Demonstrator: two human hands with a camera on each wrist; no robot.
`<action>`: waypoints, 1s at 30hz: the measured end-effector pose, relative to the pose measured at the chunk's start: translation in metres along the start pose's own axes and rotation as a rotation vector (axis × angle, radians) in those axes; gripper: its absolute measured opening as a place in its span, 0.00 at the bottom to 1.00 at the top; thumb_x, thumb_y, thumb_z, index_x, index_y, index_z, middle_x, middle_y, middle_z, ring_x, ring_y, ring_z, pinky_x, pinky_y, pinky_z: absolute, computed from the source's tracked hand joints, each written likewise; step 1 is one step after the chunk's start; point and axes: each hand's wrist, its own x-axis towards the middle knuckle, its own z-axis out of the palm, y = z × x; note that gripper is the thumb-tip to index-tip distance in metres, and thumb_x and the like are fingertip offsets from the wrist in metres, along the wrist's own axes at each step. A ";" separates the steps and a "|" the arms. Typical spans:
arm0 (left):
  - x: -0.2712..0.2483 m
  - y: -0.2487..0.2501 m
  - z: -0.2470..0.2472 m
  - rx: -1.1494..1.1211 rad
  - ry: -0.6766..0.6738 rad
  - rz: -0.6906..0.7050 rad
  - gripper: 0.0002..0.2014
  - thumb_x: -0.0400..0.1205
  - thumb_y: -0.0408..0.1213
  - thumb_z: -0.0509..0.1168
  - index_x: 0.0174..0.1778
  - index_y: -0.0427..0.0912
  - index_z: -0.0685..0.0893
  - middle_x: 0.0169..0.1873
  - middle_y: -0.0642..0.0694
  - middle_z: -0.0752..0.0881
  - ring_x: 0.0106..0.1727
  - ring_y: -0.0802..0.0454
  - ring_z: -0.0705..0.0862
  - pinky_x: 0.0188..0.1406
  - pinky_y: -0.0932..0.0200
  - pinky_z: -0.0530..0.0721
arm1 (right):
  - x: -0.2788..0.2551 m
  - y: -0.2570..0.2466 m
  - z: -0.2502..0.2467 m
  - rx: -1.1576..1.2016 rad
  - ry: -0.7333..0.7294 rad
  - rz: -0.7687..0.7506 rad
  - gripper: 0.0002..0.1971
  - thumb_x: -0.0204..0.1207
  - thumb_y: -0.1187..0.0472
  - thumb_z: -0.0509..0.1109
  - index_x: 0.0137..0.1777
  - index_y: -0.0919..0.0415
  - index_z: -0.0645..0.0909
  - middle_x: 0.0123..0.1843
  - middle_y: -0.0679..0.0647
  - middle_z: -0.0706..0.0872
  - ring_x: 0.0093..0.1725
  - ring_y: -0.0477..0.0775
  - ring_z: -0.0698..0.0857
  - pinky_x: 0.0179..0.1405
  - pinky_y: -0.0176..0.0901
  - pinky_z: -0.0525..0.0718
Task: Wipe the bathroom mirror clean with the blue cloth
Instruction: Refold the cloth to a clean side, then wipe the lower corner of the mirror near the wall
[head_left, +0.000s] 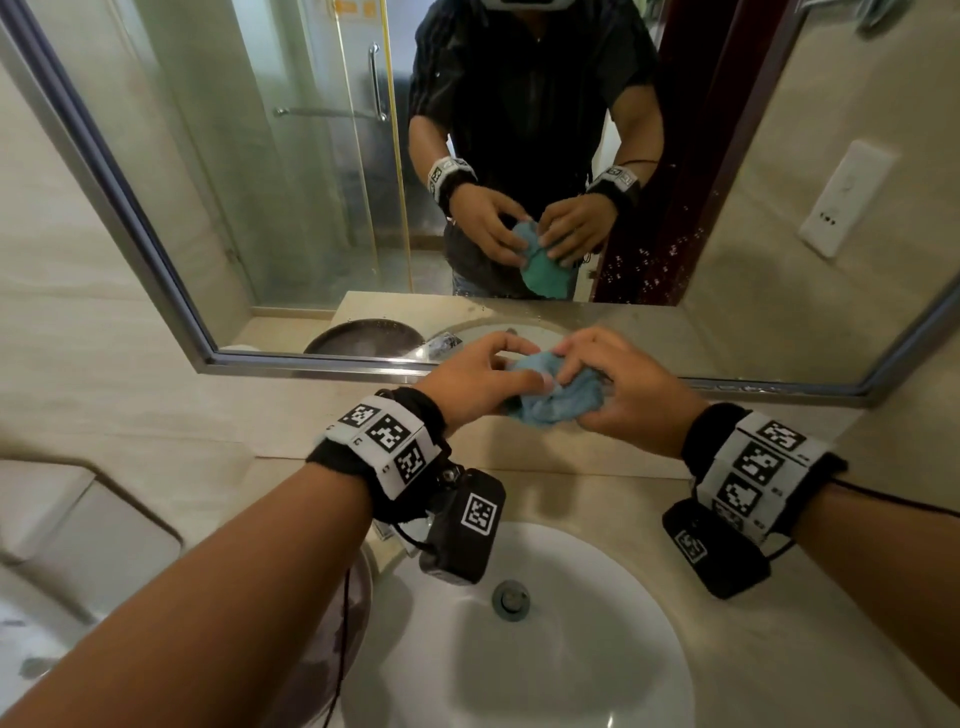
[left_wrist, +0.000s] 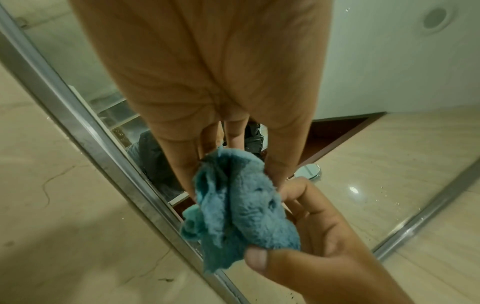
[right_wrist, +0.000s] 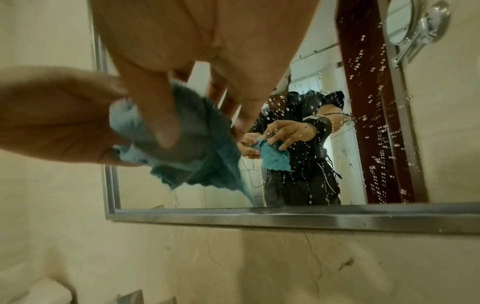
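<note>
Meanwhile both hands' fingers pinch the bunched blue cloth (head_left: 556, 395) above the sink (head_left: 649, 613), before the droplet-speckled mirror (head_left: 291, 171)

Blue cloth (head_left: 556, 395): bunched, middle hidden between both hands | mirror (head_left: 291, 171): top and right cut off by frame edge | sink (head_left: 519, 649): lower rim cropped | right wrist view: near thumb (right_wrist: 161, 115) blurred.

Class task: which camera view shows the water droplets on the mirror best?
The right wrist view: droplets stand out sharply against the dark reflection, close up. The head view shows only a faint speckle at the mirror's lower right. The left wrist view shows a few specks beside the blue cloth.
</note>
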 end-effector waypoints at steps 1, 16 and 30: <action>0.000 0.000 -0.001 0.018 0.005 0.024 0.17 0.76 0.28 0.71 0.58 0.42 0.78 0.56 0.34 0.83 0.53 0.39 0.86 0.55 0.47 0.86 | -0.002 -0.001 -0.001 0.065 -0.048 0.068 0.15 0.66 0.65 0.78 0.49 0.51 0.79 0.63 0.47 0.72 0.63 0.42 0.74 0.62 0.28 0.73; 0.033 0.001 -0.019 0.854 0.422 0.623 0.30 0.72 0.38 0.76 0.70 0.46 0.74 0.69 0.43 0.72 0.69 0.47 0.72 0.67 0.55 0.74 | 0.034 -0.001 -0.009 0.219 0.607 0.133 0.20 0.69 0.68 0.76 0.56 0.55 0.73 0.57 0.55 0.80 0.54 0.51 0.81 0.53 0.37 0.81; 0.088 -0.013 -0.067 1.584 0.711 0.630 0.59 0.66 0.61 0.72 0.84 0.44 0.43 0.82 0.40 0.38 0.82 0.38 0.38 0.78 0.30 0.43 | 0.099 0.046 0.010 -0.784 0.577 -0.334 0.13 0.73 0.63 0.67 0.55 0.64 0.86 0.58 0.63 0.84 0.50 0.65 0.79 0.51 0.56 0.81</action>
